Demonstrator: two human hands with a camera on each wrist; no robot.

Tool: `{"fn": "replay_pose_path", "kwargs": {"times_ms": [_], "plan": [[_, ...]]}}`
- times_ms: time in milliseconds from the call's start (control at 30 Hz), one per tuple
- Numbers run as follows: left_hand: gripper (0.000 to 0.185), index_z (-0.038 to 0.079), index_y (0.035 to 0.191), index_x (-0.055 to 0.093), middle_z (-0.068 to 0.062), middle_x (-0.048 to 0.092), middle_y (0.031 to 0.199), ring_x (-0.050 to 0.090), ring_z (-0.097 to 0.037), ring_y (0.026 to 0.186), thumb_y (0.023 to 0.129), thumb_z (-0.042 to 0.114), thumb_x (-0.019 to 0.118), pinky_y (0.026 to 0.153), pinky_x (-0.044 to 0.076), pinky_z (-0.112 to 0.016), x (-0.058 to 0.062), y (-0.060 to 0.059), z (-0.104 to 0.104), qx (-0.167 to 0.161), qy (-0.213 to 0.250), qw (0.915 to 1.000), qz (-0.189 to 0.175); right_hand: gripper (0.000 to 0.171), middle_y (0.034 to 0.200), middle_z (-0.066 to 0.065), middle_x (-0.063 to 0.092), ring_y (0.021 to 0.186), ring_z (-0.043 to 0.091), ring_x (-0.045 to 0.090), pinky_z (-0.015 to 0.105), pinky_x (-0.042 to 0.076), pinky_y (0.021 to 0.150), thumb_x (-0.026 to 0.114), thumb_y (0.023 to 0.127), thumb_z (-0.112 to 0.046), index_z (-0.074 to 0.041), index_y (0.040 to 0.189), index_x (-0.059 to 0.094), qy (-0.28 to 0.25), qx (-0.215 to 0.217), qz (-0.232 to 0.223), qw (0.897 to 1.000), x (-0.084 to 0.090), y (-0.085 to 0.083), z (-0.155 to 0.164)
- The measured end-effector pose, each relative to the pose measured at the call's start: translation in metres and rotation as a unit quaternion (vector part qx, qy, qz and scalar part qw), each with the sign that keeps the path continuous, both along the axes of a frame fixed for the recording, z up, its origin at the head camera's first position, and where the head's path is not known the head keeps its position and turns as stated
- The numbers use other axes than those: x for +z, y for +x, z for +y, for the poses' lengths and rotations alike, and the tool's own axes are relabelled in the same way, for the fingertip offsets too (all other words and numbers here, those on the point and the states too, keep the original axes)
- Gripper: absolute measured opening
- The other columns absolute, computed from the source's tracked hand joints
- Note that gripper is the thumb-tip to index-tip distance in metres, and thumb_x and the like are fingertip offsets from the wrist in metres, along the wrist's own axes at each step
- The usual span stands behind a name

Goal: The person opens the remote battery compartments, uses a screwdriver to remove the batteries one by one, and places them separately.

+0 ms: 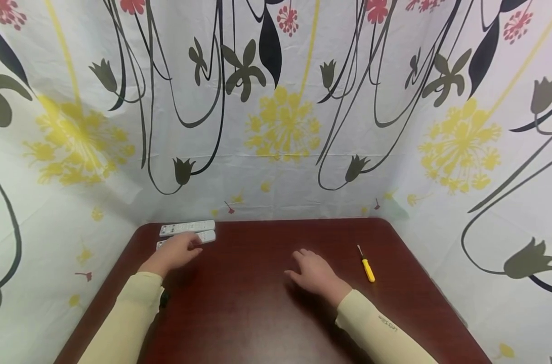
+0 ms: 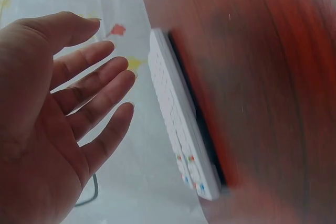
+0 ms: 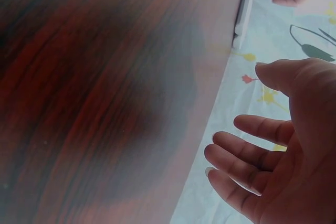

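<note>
Two white remote controls lie side by side at the table's far left, the farther one [image 1: 186, 227] fully visible. My left hand [image 1: 180, 248] hovers over the nearer remote [image 1: 207, 236] and hides its middle. In the left wrist view the left hand [image 2: 79, 93] has straight, spread fingers, and a white remote [image 2: 178, 119] lies just beyond the fingertips, apart from them. My right hand [image 1: 312, 270] is palm down over the middle of the table with relaxed fingers [image 3: 247, 156] and holds nothing.
A small yellow-handled screwdriver [image 1: 367, 265] lies to the right of the right hand. The dark red wooden table [image 1: 266, 313] is enclosed at the back and both sides by a flower-printed white cloth [image 1: 276, 126].
</note>
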State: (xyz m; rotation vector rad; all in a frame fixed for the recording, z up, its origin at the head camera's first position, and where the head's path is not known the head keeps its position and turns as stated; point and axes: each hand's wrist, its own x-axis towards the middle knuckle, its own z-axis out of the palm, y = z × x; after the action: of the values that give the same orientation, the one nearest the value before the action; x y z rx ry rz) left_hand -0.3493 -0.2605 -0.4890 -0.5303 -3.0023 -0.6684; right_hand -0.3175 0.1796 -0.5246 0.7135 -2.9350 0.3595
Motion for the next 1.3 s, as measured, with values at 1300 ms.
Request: {"fn": "replay_pose_path", "kwargs": {"times_ms": [1300], "plan": [[0.049, -0.01, 0.143, 0.063, -0.034, 0.064, 0.142, 0.061, -0.053, 0.131, 0.104, 0.018, 0.073, 0.11, 0.048, -0.069, -0.007, -0.023, -0.047, 0.066, -0.035, 0.9967, -0.032, 0.062, 0.147, 0.022, 0.066, 0.136, 0.04, 0.064, 0.058, 0.053, 0.111, 0.075, 0.105, -0.047, -0.001, 0.146, 0.066, -0.011, -0.006, -0.04, 0.999, 0.0, 0.005, 0.008]]}}
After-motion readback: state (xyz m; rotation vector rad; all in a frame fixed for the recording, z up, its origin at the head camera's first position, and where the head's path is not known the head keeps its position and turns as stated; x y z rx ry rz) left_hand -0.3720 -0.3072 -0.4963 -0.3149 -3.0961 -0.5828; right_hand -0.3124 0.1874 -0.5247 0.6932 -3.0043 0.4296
